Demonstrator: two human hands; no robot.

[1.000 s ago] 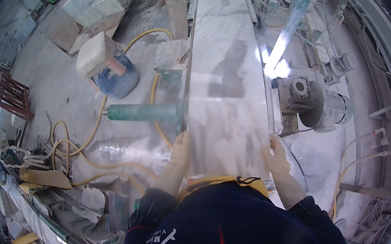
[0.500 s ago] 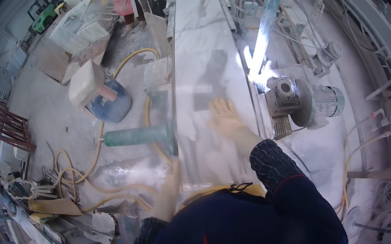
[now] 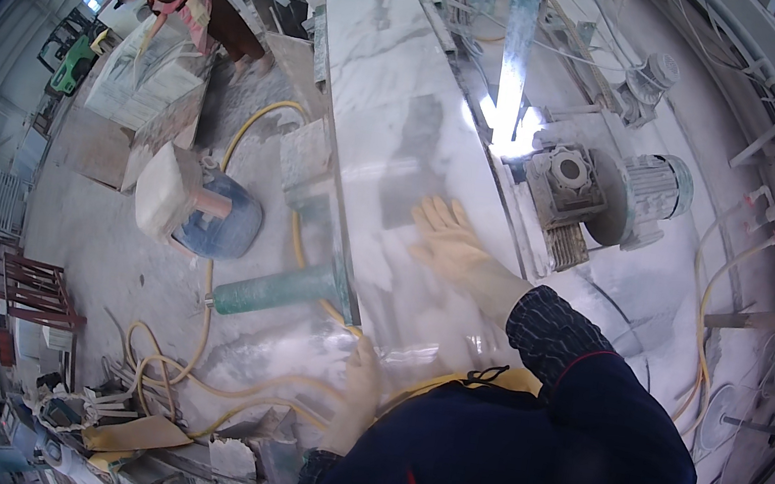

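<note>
In front of you runs a long, glossy white stone slab with grey veining [image 3: 381, 86]. Your right hand, in a pale-yellow glove [image 3: 461, 253], rests palm down on it, fingers slightly spread, just beside a grey patch in the surface [image 3: 418, 136]. To your left, the dusty grey floor [image 3: 125, 288] carries a rounded blue plastic container [image 3: 228, 223] and a long yellow rubber hose [image 3: 280, 104], which lies in loops nearer you. A dark-red slatted frame [image 3: 38, 285] stands farther left.

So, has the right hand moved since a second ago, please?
Yes: judged against the motor, the right hand has moved leftward and forward, from the edge of the slab onto its top.
</note>
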